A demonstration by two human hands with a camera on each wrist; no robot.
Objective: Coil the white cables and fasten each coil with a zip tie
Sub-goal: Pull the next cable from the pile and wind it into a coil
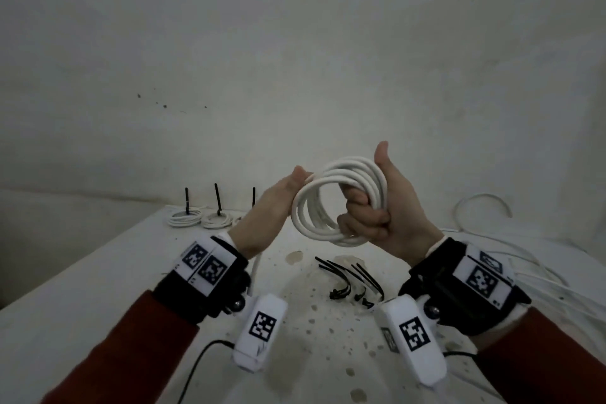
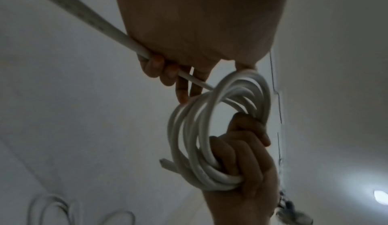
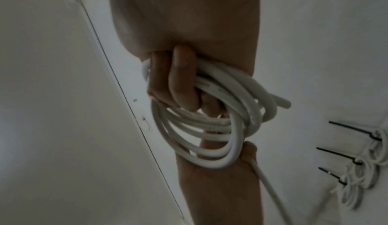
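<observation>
The right hand (image 1: 387, 207) holds a white coil (image 1: 341, 200) up in the air over the table (image 1: 98, 272), fingers curled tight through the loops, thumb sticking straight up at 12 o'clock. At 9 o'clock of the coil the left hand (image 1: 275, 203) pinches the cable where it meets the loops, its fingers closed narrow round the strand. The loose tail (image 2: 79, 11) runs from that hand down past the wrist toward 6 o'clock. One cut end (image 2: 168, 163) pokes out of the coil's lower side in the left wrist view.

On the table below the coil, toward 6 o'clock, lies a loose bunch of black zip ties (image 1: 351, 279). Far back at 10 o'clock sit tied coils (image 1: 200, 220), each with a black tie tail standing up; the right wrist view shows three. Loose white cables (image 1: 524, 272) sprawl at 3 o'clock, one arching up near the wall. The tabletop is stained and speckled.

Wrist cameras with black-and-white markers cover both forearms and hide part of the table. The left hand blocks the third tied coil from the head view. How many loops the coil has is hard to count; the wrist views are dim and blurred.
</observation>
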